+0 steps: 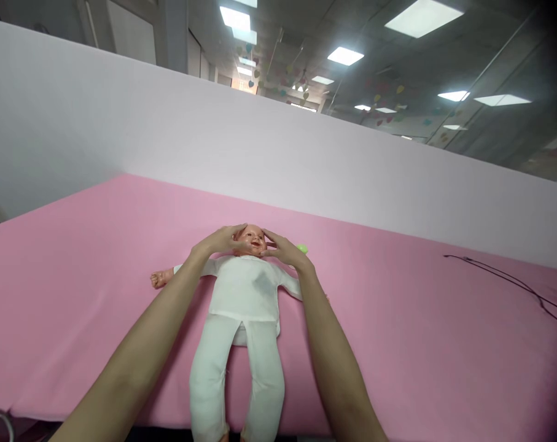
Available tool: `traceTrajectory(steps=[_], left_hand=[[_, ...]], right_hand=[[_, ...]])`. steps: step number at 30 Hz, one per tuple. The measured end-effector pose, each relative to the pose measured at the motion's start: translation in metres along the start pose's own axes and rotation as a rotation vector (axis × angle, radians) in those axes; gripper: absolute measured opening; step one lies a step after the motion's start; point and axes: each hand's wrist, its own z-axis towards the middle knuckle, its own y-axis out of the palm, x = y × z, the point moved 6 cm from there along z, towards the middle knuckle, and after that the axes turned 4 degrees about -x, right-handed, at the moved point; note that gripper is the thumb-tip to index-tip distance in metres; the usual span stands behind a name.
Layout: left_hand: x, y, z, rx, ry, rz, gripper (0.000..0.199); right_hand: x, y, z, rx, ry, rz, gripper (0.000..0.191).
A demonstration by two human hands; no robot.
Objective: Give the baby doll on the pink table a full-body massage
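A baby doll (244, 291) in a white long-sleeved top and white trousers lies on its back, its arms out to the sides. My left hand (225, 240) is at the left side of the doll's head (252, 238), fingers spread, fingertips at its forehead and cheek. Opposite it, my right hand (282, 248) rests against the right side of the head, its fingers also apart. A grey patch marks the doll's chest. Just beyond my right hand is a small light-green object (302, 248), partly hidden, its kind unclear.
The doll lies on a pink padded surface (374, 344). A white low wall (282, 153) runs along the far side. Thin black cables (513, 280) lie at the right. At the bottom left, a curved metal piece (4, 420) shows near the surface's front edge.
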Motion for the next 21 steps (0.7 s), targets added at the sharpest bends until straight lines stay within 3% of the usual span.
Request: traceTrajectory(steps=[3,6,9,11,13,16,18,21], left_hand=[[-0.006,-0.006,0.003,0.044,0.01,-0.061,0.052],[0.002,-0.011,0.001,0.041,0.013,-0.01,0.047],[0.007,-0.024,-0.016,0.109,-0.115,0.163,0.042],[0.001,-0.036,-0.036,0.1,-0.258,0.288,0.033],[-0.014,-0.048,-0.063,0.01,-0.435,0.373,0.026],[-0.044,-0.069,-0.111,-0.106,-0.697,0.39,0.037],[-0.059,-0.072,-0.138,-0.2,-0.746,0.332,0.04],[-0.069,-0.067,-0.162,-0.223,-0.661,0.229,0.035]], right_hand=[[-0.005,-0.003,-0.004,-0.024,0.013,-0.073,0.069],[-0.016,-0.008,-0.011,0.001,0.021,-0.165,0.053],[-0.018,-0.019,-0.025,0.062,0.112,-0.221,0.042],[-0.009,-0.027,-0.042,0.056,0.243,-0.273,0.032],[0.008,-0.037,-0.066,0.033,0.426,-0.359,0.025],[0.039,-0.051,-0.11,0.006,0.733,-0.495,0.03],[0.055,-0.055,-0.135,-0.015,0.86,-0.553,0.035],[0.067,-0.054,-0.157,-0.018,0.926,-0.58,0.044]])
